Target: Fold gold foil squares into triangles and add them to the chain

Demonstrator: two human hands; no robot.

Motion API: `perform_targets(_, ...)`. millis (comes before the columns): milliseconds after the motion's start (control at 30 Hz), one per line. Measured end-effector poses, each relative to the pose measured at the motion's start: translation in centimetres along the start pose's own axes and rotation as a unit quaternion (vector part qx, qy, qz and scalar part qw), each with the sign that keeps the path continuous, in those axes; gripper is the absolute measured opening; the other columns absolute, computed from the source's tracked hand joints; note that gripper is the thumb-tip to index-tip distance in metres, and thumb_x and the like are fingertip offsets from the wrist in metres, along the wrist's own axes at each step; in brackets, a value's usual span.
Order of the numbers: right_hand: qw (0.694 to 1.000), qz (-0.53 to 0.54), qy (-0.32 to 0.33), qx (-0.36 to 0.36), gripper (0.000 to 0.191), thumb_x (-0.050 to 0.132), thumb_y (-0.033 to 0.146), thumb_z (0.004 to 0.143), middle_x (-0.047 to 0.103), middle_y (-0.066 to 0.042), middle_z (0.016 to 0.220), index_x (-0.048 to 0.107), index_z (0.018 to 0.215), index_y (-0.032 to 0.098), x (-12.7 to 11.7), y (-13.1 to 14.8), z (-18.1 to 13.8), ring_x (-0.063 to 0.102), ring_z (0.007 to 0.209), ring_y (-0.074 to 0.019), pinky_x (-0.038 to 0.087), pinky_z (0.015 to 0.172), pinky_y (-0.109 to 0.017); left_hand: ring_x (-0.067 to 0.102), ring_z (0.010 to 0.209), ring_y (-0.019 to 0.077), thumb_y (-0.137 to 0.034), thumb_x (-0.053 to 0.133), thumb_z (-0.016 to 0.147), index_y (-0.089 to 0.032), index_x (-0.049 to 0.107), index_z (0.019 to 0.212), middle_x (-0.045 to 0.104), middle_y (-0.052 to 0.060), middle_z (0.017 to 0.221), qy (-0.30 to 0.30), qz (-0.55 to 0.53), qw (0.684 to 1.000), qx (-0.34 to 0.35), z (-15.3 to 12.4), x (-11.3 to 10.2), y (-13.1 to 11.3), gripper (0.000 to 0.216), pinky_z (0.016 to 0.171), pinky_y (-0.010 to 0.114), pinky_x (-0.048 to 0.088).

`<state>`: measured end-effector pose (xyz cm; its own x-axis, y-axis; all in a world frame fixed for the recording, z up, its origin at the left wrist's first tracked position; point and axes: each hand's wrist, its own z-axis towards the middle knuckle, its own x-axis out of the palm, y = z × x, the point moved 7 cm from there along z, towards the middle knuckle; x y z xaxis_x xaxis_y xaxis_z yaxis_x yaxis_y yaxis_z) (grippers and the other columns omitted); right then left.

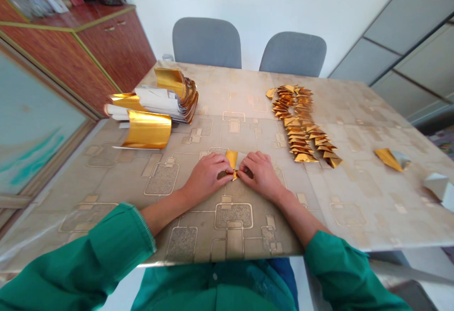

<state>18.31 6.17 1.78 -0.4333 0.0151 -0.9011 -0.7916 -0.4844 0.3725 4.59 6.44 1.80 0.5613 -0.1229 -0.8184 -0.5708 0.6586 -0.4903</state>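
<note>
So the left hand (213, 174) and right hand (260, 174) are both pinching the near end of a gold paper strip (231, 159), thumbs and fingertips gripping it from either side. The strip sits right between them, its far end poking out just beyond the fingertips. Past the left hand, off to its left, there's a pile of curled gold sheets (149, 129). Ahead and right of the right hand are rows of folded gold pieces (301, 141), well apart from it.
</note>
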Motion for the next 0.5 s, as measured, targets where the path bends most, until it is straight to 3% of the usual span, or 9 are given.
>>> perform_targets(500,0.999,-0.027,-0.007,0.02,0.013,0.062,0.028,0.09,0.06,-0.003,0.086,0.056,0.08,0.022,0.4,-0.07,0.0,0.05,0.086,-0.0212,0.031,0.077,-0.035,0.057,0.093,0.0213,-0.028,0.071,0.087,-0.02,0.067,0.087,0.065,0.003,0.095,-0.011,0.052,0.998,-0.034,0.12,0.3,-0.42,0.009,0.081,0.034,0.044)
